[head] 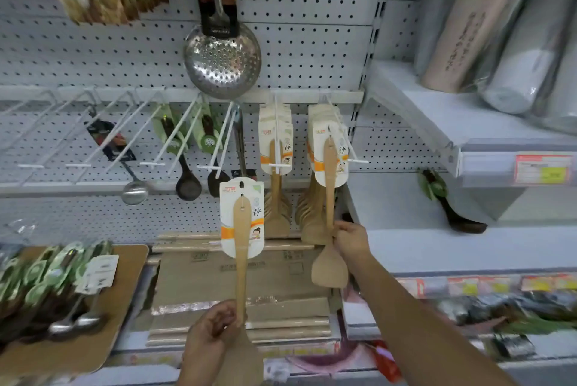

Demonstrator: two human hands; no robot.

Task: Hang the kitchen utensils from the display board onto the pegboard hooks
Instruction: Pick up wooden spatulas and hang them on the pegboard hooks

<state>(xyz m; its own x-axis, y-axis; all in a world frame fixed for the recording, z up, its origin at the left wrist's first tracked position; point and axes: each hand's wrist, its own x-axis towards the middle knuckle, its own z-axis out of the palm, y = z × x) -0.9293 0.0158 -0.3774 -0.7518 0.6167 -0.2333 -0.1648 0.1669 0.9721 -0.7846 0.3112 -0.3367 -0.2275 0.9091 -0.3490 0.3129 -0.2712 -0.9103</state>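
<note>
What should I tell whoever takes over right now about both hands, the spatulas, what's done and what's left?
Left hand: grips the handle of a carded spatula, held upright, not yet hung.
Right hand: grips the second spatula, its card at the right hook; cannot tell if it is seated.
Done: hung spatulas sit on two hooks.
Left: seat that one, hang the left hand's, then the utensils on the display board.

Bare left grip (215, 324), bare right grip (351, 243), bare forearms (415, 313)
</note>
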